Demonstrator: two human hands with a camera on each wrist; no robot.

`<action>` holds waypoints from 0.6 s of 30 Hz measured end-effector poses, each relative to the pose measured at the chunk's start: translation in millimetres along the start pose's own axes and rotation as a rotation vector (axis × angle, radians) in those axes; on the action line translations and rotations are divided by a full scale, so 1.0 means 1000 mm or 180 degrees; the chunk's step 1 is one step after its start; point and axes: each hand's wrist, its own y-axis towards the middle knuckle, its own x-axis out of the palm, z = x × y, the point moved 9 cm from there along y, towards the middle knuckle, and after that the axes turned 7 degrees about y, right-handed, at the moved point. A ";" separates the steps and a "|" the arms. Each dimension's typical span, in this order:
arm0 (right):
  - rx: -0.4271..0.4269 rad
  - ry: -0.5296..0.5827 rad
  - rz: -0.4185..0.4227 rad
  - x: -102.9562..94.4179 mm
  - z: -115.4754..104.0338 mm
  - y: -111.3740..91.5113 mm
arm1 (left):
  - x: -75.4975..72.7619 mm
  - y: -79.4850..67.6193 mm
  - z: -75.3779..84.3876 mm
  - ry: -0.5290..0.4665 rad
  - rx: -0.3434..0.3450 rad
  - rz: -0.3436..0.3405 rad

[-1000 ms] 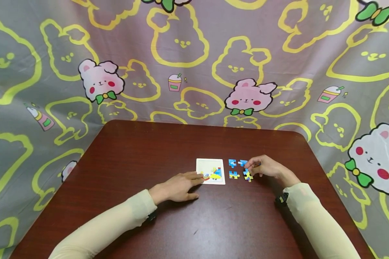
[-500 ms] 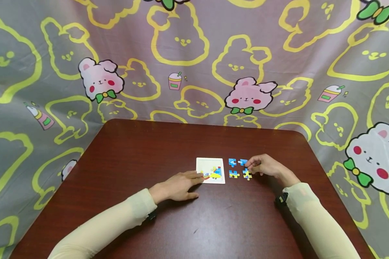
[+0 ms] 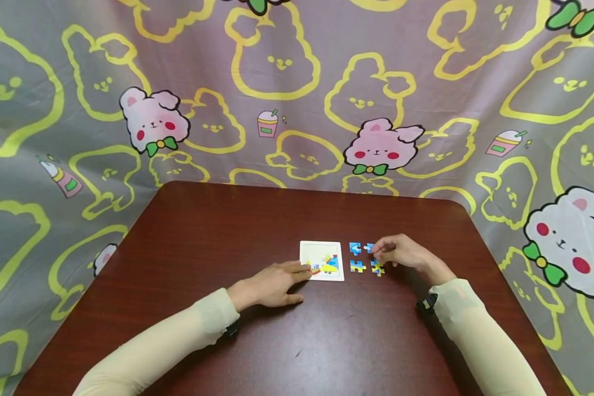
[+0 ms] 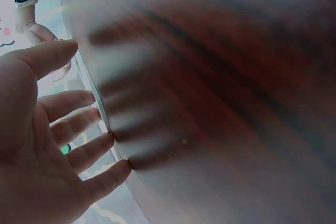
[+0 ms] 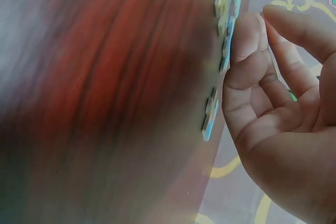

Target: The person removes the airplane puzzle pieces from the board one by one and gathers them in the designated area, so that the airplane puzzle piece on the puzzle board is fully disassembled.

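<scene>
A small white puzzle board (image 3: 313, 250) with a partly filled cartoon picture lies flat on the table. My left hand (image 3: 272, 285) rests at its left side, fingers spread and straight, fingertips over the lower left corner. To the right of the board lie several jigsaw pieces. A blue piece (image 3: 355, 248) is at the upper left of the group and a blue-and-yellow piece (image 3: 357, 267) below it. My right hand (image 3: 406, 254) hovers loosely curled over the right pair, partly covering an upper blue piece (image 3: 368, 248) and a lower yellow-and-blue piece (image 3: 378, 268). Nothing shows between its thumb and fingers.
The dark reddish-brown table (image 3: 218, 231) stretches around the board and pieces. A curtain (image 3: 282, 82) printed with cartoon rabbits hangs behind and at both sides. In the right wrist view a jigsaw piece (image 5: 210, 119) lies edge-on beside the hand.
The lower right jigsaw piece has turned a little straighter and lies apart from my right hand. That hand has shifted slightly left and away, over the upper blue piece. The left hand has stayed still.
</scene>
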 end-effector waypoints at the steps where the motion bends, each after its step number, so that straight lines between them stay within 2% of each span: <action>1: -0.0001 0.0002 0.0009 0.001 -0.001 0.001 | 0.000 0.000 0.000 -0.0002 -0.0002 -0.0001; 6: -0.0121 0.0038 -0.0032 0.008 -0.011 0.006 | 0.000 0.000 0.000 -0.0015 0.0005 0.0009; 13: -0.0151 0.0187 -0.0056 0.022 -0.030 0.009 | 0.001 0.000 -0.001 -0.0003 0.0003 0.0028; 18: -0.0196 0.0169 -0.0116 0.033 -0.040 0.016 | 0.001 0.001 -0.001 0.0000 0.0017 0.0039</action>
